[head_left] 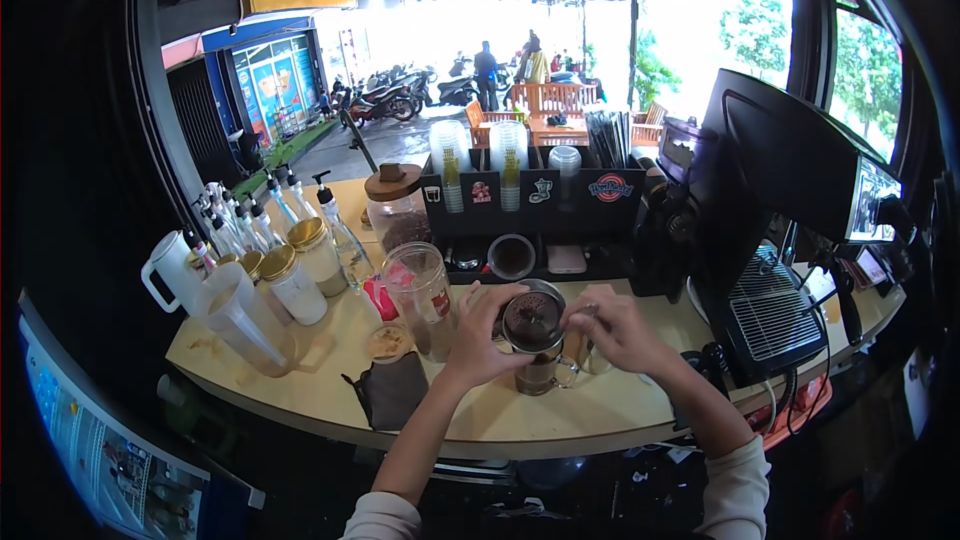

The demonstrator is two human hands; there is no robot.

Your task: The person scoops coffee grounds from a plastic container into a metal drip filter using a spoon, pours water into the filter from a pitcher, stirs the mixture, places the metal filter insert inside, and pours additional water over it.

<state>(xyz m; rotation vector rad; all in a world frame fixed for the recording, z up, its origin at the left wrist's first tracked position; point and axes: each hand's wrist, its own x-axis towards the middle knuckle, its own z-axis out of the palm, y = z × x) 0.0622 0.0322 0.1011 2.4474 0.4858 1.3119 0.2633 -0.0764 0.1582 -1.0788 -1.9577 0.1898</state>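
A worker at a café counter (330,395) tends a round cup (533,320) of dark, grainy contents, the left hand (485,335) curved around its rim at nine o'clock. The right hand (615,327) hovers at three o'clock, fingers drawn narrow; from here I cannot tell what they pinch. A glass mug (536,376) stands at the cup's six o'clock, its mouth hidden, so contact is unclear. A cloth (393,393) lies at eight. The step appears to be working the cup's contents; the next move seems to call for a steady left grip and a level cup.
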